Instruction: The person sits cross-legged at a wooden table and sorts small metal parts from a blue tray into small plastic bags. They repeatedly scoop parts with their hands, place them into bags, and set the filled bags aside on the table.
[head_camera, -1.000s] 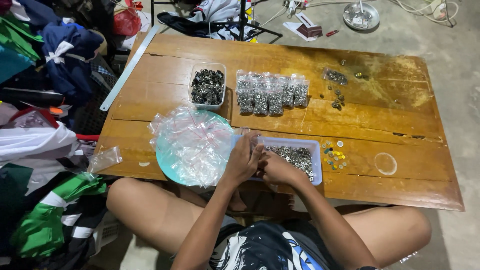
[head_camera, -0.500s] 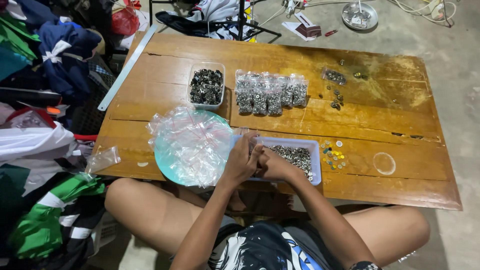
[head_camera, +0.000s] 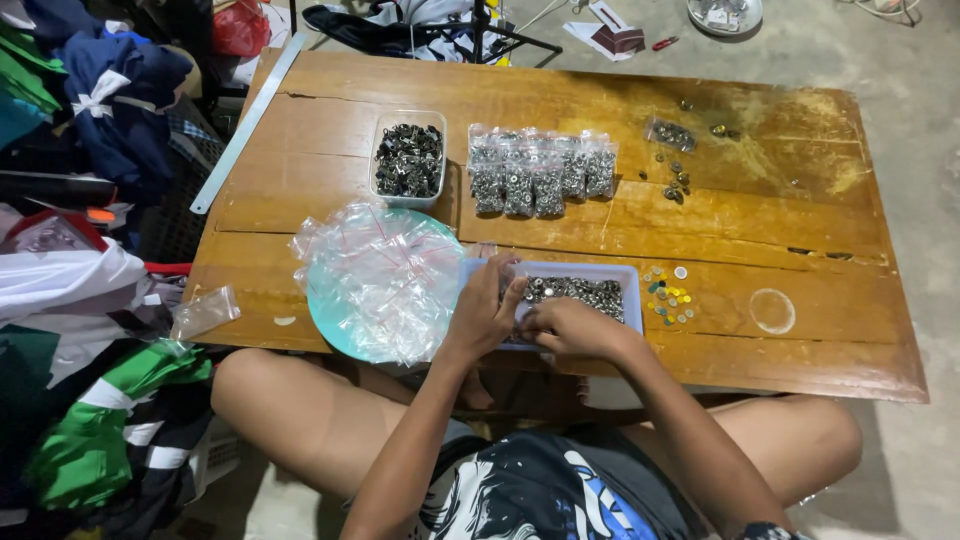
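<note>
Item: tray (head_camera: 628, 280) of small metal parts, near tabletop (head_camera: 800, 230) edge. Since a second ago both hands held position: left hand (head_camera: 485, 310) fingers clenched at tray's left rim, right hand (head_camera: 570, 328) fingers curled, contents unclear. Sorting unchanged.

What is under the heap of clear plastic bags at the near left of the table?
The clear bags lie piled on a round turquoise plate; only its near and left rim shows. Anything else on the plate is hidden by the bags. The left hand rests just beside its right edge.
</note>
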